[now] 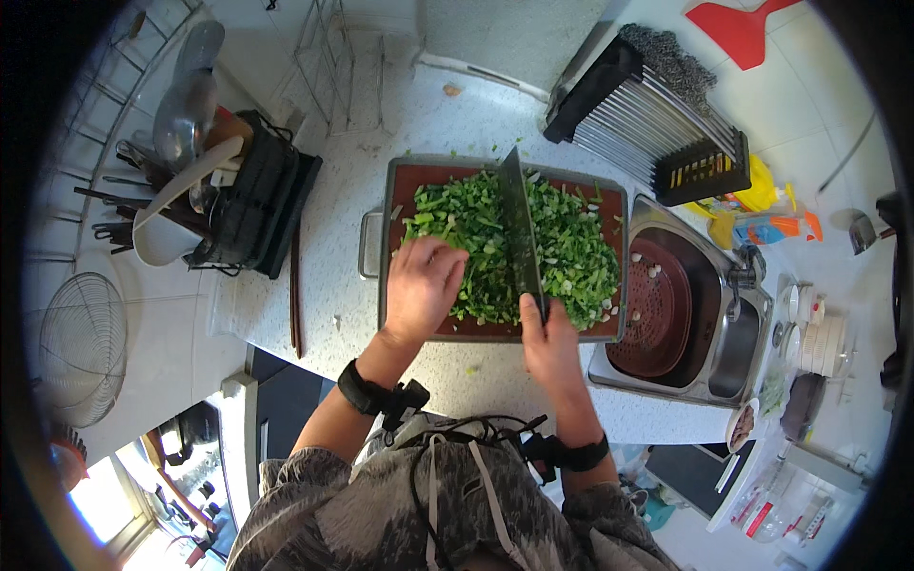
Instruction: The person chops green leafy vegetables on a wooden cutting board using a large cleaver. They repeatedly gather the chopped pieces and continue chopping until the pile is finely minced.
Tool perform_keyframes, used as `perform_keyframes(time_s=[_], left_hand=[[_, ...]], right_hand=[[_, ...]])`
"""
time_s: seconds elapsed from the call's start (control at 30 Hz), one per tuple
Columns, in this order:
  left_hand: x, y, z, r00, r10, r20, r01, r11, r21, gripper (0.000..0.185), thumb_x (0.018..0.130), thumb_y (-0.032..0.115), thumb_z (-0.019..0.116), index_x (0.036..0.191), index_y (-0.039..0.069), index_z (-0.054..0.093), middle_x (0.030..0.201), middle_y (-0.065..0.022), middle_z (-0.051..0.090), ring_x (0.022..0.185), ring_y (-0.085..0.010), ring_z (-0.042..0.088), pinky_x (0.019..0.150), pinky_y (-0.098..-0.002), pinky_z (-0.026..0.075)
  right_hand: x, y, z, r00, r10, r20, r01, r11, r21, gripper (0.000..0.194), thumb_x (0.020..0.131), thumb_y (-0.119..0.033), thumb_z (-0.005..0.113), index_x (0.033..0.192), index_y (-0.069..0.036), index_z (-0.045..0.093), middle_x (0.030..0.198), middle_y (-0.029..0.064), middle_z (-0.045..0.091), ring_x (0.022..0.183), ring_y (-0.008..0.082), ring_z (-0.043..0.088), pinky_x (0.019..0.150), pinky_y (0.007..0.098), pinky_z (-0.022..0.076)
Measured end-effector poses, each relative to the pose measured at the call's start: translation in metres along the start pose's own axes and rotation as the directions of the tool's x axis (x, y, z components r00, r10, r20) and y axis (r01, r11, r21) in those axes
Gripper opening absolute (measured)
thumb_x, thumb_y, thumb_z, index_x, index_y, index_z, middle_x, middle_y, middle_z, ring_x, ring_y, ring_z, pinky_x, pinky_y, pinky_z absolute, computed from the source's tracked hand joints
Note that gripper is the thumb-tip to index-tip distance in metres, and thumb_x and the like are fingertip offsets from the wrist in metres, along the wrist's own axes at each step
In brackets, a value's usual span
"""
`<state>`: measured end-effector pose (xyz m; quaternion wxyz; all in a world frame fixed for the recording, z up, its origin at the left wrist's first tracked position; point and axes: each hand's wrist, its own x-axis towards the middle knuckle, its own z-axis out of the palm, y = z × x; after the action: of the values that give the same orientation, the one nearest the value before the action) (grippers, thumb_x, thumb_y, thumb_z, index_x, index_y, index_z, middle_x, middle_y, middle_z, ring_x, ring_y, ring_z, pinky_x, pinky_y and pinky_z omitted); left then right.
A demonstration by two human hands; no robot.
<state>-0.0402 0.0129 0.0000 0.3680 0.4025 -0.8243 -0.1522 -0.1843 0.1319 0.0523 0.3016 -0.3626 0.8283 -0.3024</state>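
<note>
My right hand [551,342] grips the handle of a broad-bladed cleaver [520,228]. Its long dark blade stands edge-down in a heap of chopped leafy greens [575,250] and points away from me. Bits of green cling to the metal. On the left side of the heap, my left hand [426,282] hovers over or touches the greens with curled fingers; whether anything is between the fingertips is hidden. Beneath the heap lies a reddish-brown cutting board [418,173] with a grey rim and a metal loop handle [369,245] at its left. Pale pieces are mixed in at the right.
Right of the board, a steel sink [700,364] holds a brown colander [653,314]. A dish rack [643,121] stands behind it, near spray bottles [775,227]. On the left are a black utensil holder [260,193] and chopsticks [295,300]. A small bowl [742,426] sits at the right edge.
</note>
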Motion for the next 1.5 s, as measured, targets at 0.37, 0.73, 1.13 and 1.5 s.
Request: perform_keyframes(time_s=[0.37,0.73,1.13,1.5], left_hand=[[-0.012,-0.029,-0.014,0.966,-0.237,0.108,0.244,0.968,-0.057,0.03,0.081,0.007,0.064,0.111,0.008,0.061,0.109,-0.0112,0.059,0.101,-0.0327,0.055,0.086,-0.0396,0.047],[-0.001,-0.02,-0.01,0.98,-0.125,0.158,0.139,0.987,-0.08,0.039,0.078,0.006,0.066,0.116,0.01,0.06,0.109,-0.0114,0.058,0.102,-0.0321,0.055,0.087,-0.0399,0.048],[0.034,0.006,0.032,0.969,0.041,0.245,0.031,0.959,-0.283,0.019,0.079,0.006,0.064,0.098,0.006,0.063,0.09,-0.009,0.063,0.086,-0.0284,0.061,0.074,-0.0373,0.052],[0.002,-0.022,-0.021,0.992,-0.086,0.096,0.098,0.987,-0.125,0.014,0.078,0.006,0.068,0.091,0.008,0.067,0.097,-0.0053,0.066,0.089,-0.0258,0.061,0.076,-0.035,0.052]], right_hand=[[-0.001,0.009,0.002,0.997,-0.012,0.08,0.001,0.991,0.136,0.042,0.096,-0.043,0.049,0.087,-0.002,0.048,0.053,0.0021,0.047,0.039,0.0112,0.044,0.037,0.0309,0.0345],[0.007,0.007,0.021,0.993,-0.102,0.054,0.098,0.992,0.079,0.045,0.097,-0.044,0.048,0.087,0.0,0.049,0.055,0.0046,0.049,0.043,0.0174,0.048,0.043,0.0341,0.0391],[-0.004,0.017,-0.002,0.999,0.029,0.031,-0.031,0.998,0.057,0.041,0.097,-0.042,0.048,0.089,-0.001,0.05,0.061,0.0095,0.053,0.051,0.0221,0.052,0.049,0.0349,0.0413],[-0.008,0.026,-0.01,0.995,0.081,0.065,-0.092,0.977,0.195,0.042,0.097,-0.047,0.045,0.088,-0.006,0.045,0.054,-0.002,0.041,0.042,0.0074,0.042,0.037,0.0248,0.0352]])
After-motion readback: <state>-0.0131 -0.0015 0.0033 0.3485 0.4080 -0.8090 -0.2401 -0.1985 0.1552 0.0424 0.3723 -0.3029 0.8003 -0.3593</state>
